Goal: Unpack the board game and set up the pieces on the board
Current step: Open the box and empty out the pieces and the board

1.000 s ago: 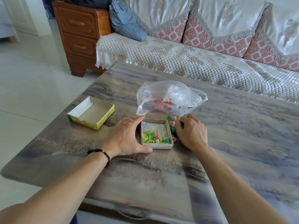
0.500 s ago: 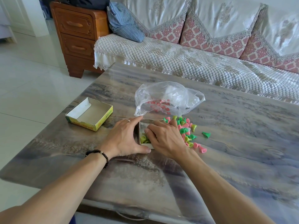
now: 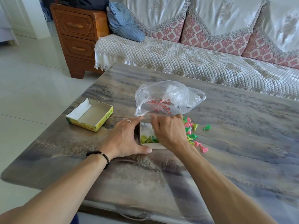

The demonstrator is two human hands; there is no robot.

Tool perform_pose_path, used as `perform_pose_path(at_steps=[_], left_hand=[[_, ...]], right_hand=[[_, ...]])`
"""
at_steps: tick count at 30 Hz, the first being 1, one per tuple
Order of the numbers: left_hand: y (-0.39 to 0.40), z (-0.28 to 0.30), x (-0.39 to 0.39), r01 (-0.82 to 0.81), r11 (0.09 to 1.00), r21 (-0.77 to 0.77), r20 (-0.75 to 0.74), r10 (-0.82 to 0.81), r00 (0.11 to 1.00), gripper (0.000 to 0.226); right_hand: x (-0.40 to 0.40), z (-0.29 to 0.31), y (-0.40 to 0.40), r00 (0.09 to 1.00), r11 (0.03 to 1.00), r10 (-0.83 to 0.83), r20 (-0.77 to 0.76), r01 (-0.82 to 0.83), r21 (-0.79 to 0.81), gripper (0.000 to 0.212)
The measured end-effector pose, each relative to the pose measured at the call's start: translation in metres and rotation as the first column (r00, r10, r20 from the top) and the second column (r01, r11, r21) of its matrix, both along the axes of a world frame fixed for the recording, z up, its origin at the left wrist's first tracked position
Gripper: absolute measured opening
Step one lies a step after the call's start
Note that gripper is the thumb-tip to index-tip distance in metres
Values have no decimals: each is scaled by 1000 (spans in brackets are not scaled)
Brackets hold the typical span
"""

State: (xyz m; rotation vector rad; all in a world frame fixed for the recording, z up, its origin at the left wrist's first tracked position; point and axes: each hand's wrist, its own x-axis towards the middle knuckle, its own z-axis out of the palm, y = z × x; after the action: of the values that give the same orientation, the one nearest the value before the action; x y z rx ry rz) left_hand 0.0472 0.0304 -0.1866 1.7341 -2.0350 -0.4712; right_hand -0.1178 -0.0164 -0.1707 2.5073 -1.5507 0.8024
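Observation:
A small open game box (image 3: pixel 152 146) sits mid-table with yellow and green pieces (image 3: pixel 146 139) inside. My left hand (image 3: pixel 124 138) braces its left side, with straight fingers along the wall and the thumb along the front edge. My right hand (image 3: pixel 169 133) reaches into the box from above; its fingertips are blurred and hidden inside. Several loose pink, green and yellow pieces (image 3: pixel 191 128) lie to the right of the box, with one green piece (image 3: pixel 207 127) apart from them. No board can be seen.
A crumpled clear plastic bag (image 3: pixel 166 97) with red print lies just behind the box. The yellow-sided box lid (image 3: pixel 90 116) rests upside down at the left. The marble-patterned table (image 3: pixel 242 151) stands in front of a sofa (image 3: pixel 178 59), with a wooden drawer cabinet (image 3: pixel 76 38) beyond.
My right hand moved from the loose pieces right of the box to over and into the box, uncovering the scattered pieces. The left hand stayed on the box.

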Motion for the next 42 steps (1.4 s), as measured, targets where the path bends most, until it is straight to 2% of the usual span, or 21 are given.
perform_pose_path(at_steps=[2,3,7,10,12,13,15,18,20,25,28,30,33,37,39,42], left_hand=[[-1,-1,0,0,1000,-6,0,0,1000,122],[-1,-1,0,-3,1000,-12,-1,3,1000,121],[-1,-3,-1,-35,999,-38,3,35,999,121],[-2,-3,-1,-33,998,-44,38,34,999,123],[-2,-2,-1,-23,999,-38,57,25,998,123],[-2,-3,-1,-14,999,-42,71,17,997,123],[-3,-3,-1,5,999,-50,104,0,995,124],[-3,-4,-1,9,999,-43,102,-5,995,124],[-2,-4,-1,12,998,-58,80,-7,997,124],[-3,-3,0,9,997,-81,60,-4,998,125],[-2,-3,1,16,996,-82,63,-11,998,126],[-3,-4,1,16,997,-74,66,-11,998,125],[-4,-4,1,13,997,-70,70,-8,998,122],[-1,-2,1,6,999,-48,72,-3,997,120],[-2,-2,1,-1,999,-40,72,4,997,121],[-5,-6,2,-15,999,-43,65,17,998,124]], right_hand=[[-12,8,-11,986,993,-68,155,81,-80,59],[-22,9,-18,979,990,-106,177,120,-71,59],[-58,-8,-31,982,982,-190,26,189,11,53],[-65,-18,-31,981,986,-168,-94,169,7,45],[-59,-15,-31,977,984,-174,-120,167,-62,34],[-53,-11,-28,985,985,-145,-91,135,-110,28],[-34,-4,-15,999,990,39,-15,-40,-135,23],[-5,-6,10,951,952,305,-60,-305,14,36],[3,-13,17,938,942,335,-95,-329,74,39],[9,-12,12,957,965,223,-186,-190,178,51],[13,-9,10,968,966,200,-152,-169,196,53],[13,-7,6,978,962,197,-64,-180,208,52],[15,-1,-1,973,960,161,168,-194,204,56],[6,16,-10,894,987,7,447,-77,138,59],[-12,17,-20,912,992,-105,397,68,106,60],[-43,3,-29,965,975,-213,153,201,89,57]])
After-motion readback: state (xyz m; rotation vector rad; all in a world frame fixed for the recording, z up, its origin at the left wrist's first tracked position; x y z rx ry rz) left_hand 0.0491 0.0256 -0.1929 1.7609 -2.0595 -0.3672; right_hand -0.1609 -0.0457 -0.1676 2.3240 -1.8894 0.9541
